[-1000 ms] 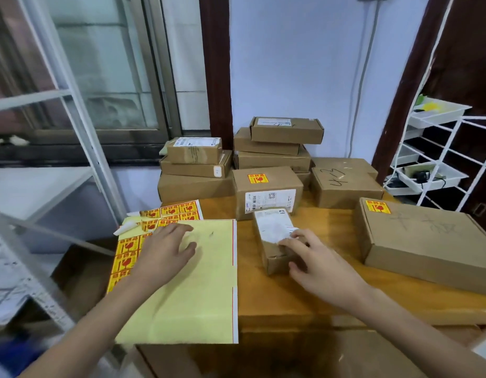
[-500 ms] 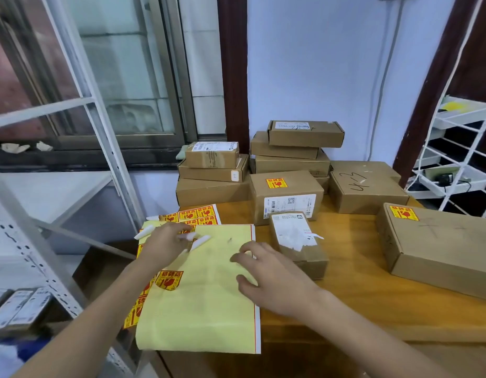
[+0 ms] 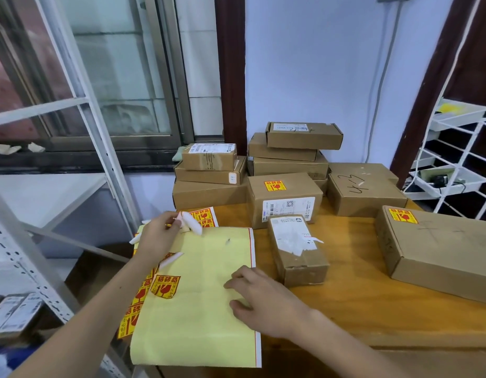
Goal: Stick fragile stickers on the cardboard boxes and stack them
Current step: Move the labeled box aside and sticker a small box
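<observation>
A yellow backing sheet (image 3: 209, 301) lies on the wooden table (image 3: 359, 304), over sheets of red-and-yellow fragile stickers (image 3: 202, 216). One loose fragile sticker (image 3: 165, 286) sits on the yellow sheet. My left hand (image 3: 158, 237) pinches a curled, white-backed sticker (image 3: 191, 226) at the sheet's far left corner. My right hand (image 3: 263, 298) rests on the yellow sheet with relaxed fingers. A small cardboard box (image 3: 297, 251) with a torn white label stands just right of the sheet and carries no fragile sticker on its visible faces.
Two boxes bear stickers: a middle box (image 3: 285, 199) behind and a large flat box (image 3: 440, 249) at right. Stacks of plain boxes (image 3: 290, 156) line the wall. A metal shelf frame (image 3: 81, 148) stands left, a white wire rack (image 3: 454, 165) right.
My right hand left the small box and came down onto the yellow sheet. My left hand moved up to the sheet's far corner and lifted a curled sticker. The view shifted left.
</observation>
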